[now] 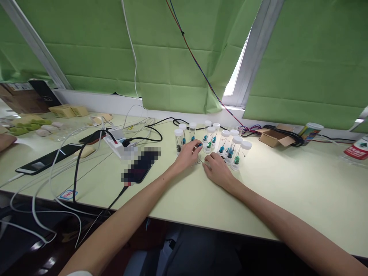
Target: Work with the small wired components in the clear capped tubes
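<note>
Several clear tubes with white caps stand upright around my hands, among them a tube [236,157] at the right end and a tube [178,138] at the left end. Small blue or green pieces on thin stems show inside them. My left hand [188,154] is closed, with a small dark-blue piece [200,145] at its fingertips. Close beside it, my right hand [217,168] rests low over the table with curled fingers. Whatever those fingers hold is hidden. A thin, pale thing [198,162] lies between the two hands, too small to name.
On the left are a dark phone [143,165], a power strip [116,147] and loose white and black cables. An open cardboard box [273,137], a printed canister [311,132] and a red-labelled bottle [356,150] stand at the right. Green blinds [178,69] hang behind the table.
</note>
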Motion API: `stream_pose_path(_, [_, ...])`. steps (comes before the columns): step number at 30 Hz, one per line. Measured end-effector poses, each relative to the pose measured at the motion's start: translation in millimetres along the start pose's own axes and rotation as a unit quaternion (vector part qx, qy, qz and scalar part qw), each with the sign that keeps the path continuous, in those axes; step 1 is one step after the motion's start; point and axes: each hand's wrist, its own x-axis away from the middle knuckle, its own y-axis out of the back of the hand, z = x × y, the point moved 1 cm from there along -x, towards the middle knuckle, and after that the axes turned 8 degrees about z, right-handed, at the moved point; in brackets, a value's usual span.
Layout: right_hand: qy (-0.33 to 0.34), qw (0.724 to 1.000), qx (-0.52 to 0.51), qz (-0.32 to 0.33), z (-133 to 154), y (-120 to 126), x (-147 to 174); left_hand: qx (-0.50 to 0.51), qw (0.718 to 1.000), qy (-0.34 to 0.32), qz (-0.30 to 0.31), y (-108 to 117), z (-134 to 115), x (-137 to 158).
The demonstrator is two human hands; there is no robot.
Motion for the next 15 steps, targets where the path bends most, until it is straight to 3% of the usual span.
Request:
stream_pose_path(7, [-0.012, 0.995, 0.051, 0.084, 5.3, 10.9, -10.7, -0.008, 0.999, -0.015, -0.031, 2.2, -3.9, 4.5])
stream_pose_path(15, [-0.014, 0.993, 0.003, 0.117, -10.6, 23.6, -27.4, -0.017, 0.999, -0.015, -0.037, 0.9, -4.9, 6.3])
